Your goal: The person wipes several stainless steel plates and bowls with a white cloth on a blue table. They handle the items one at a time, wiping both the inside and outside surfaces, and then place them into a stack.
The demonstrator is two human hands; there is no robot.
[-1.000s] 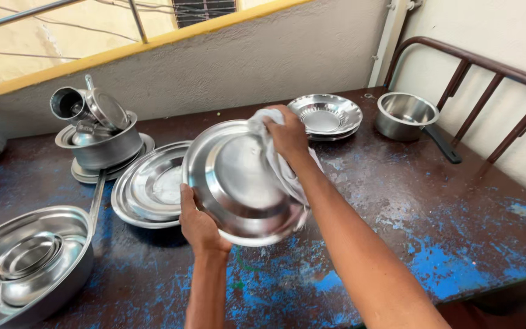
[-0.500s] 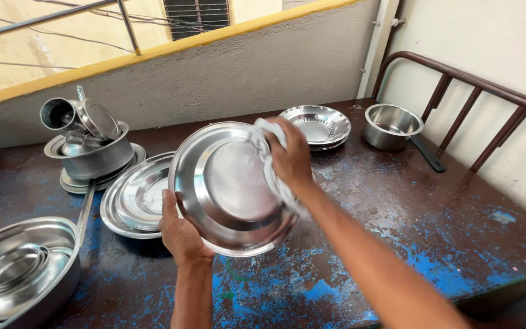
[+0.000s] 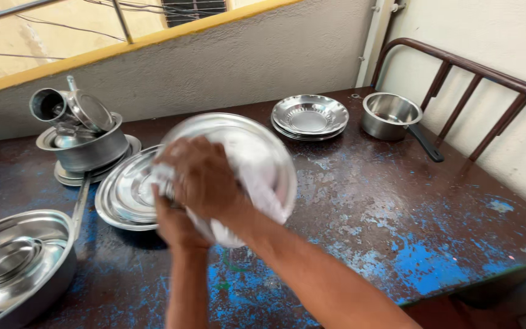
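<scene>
Worn and flaking blue, a dark desk (image 3: 397, 207) against a grey plastered wall carries washed steelware, largest first: a wide basin (image 3: 16, 268) nesting smaller bowls at the near left, a stack of flat plates (image 3: 123, 195) mid-desk, a pot piled with cups (image 3: 80, 143) behind, shallow dishes (image 3: 310, 116) and a long-handled saucepan (image 3: 392, 114) toward the far right. Above the desk, held upright and clear of it, is a round steel plate (image 3: 263, 152). The left hand (image 3: 175, 222) has its grip closed on the plate's lower rim; the right hand (image 3: 205, 180) is clenched on a white cloth (image 3: 257, 195) pressed to the plate's face. Thin, rigid metal like this is probably light, and likely slick if wet; the rolled rim looks the surest hold.
</scene>
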